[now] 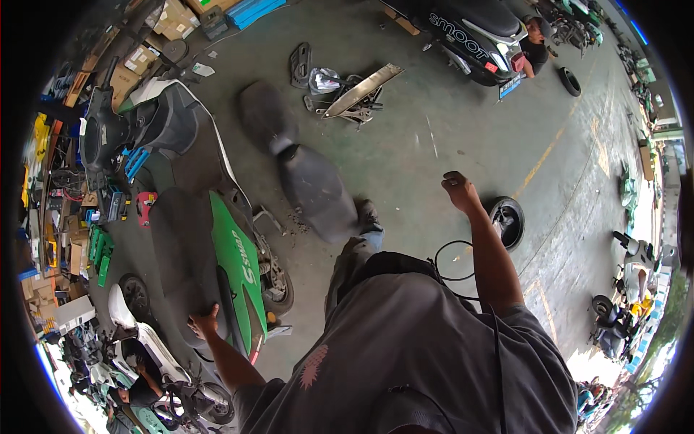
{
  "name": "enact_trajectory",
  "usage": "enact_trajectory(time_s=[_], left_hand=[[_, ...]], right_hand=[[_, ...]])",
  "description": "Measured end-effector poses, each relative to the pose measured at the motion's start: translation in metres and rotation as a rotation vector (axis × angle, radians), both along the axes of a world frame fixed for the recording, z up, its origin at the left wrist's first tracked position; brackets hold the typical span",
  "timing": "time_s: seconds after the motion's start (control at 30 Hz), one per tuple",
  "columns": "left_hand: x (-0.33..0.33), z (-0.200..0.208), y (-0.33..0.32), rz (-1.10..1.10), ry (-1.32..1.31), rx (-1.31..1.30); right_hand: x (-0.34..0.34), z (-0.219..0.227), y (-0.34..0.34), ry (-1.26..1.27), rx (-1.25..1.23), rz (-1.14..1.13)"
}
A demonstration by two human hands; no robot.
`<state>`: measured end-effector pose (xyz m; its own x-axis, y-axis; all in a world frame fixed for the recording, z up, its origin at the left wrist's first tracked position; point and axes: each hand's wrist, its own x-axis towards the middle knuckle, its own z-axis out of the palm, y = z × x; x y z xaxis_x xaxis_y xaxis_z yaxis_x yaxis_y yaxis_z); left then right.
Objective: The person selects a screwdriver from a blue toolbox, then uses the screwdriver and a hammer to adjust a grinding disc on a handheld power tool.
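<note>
My left hand (pixel 204 322) lies with fingers spread on the rear of a long black seat (pixel 186 249). That seat sits on a scooter with a green side panel (pixel 238 271), standing at my left. Out to the front right, my right hand (pixel 460 192) hangs in the air over the floor, its fingers curled closed. Whatever it may hold is hidden or too small to make out. Ahead of my shoe, two loose black scooter seats (pixel 314 192) lie end to end on the floor.
Metal frame parts and a long panel (pixel 361 90) lie farther ahead. A wheel (pixel 506 223) rests on the floor at right. Beside a black scooter (pixel 470 36) at the far right, another person (pixel 535 54) is low down. A second person (pixel 141 383) is by a white scooter. Boxes (pixel 173 20) line the left.
</note>
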<state>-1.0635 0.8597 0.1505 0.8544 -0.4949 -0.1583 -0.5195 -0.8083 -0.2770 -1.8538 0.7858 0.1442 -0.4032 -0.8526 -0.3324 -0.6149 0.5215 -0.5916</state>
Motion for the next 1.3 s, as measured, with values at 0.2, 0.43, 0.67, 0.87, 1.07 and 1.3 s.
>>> enact_trajectory(time_s=[0.2, 0.43, 0.67, 0.87, 1.07, 1.3], left_hand=[[-0.108, -0.046, -0.022, 0.072, -0.365, -0.183], [-0.345, -0.09, -0.073, 0.431, 1.113, -0.3], [-0.509, -0.043, -0.085, 0.908, 1.045, 0.047], [-0.576, -0.076, -0.14, 1.275, 1.245, -0.193], [-0.638, -0.121, -0.226, 1.438, 1.133, -0.21], [-0.658, -0.13, -0.235, 1.381, 1.142, -0.179]], right_hand=[[-0.086, -0.09, -0.069, 0.208, 0.529, 0.52], [-0.191, -0.228, -0.149, 0.231, 0.99, 0.86], [-0.129, -0.313, -0.414, 0.135, 0.89, 0.646], [-0.098, -0.508, -0.644, 0.273, 0.664, 0.489], [-0.029, -0.613, -0.805, 0.447, 0.631, 0.61], [-0.035, -0.669, -0.784, 0.491, 0.448, 0.627]])
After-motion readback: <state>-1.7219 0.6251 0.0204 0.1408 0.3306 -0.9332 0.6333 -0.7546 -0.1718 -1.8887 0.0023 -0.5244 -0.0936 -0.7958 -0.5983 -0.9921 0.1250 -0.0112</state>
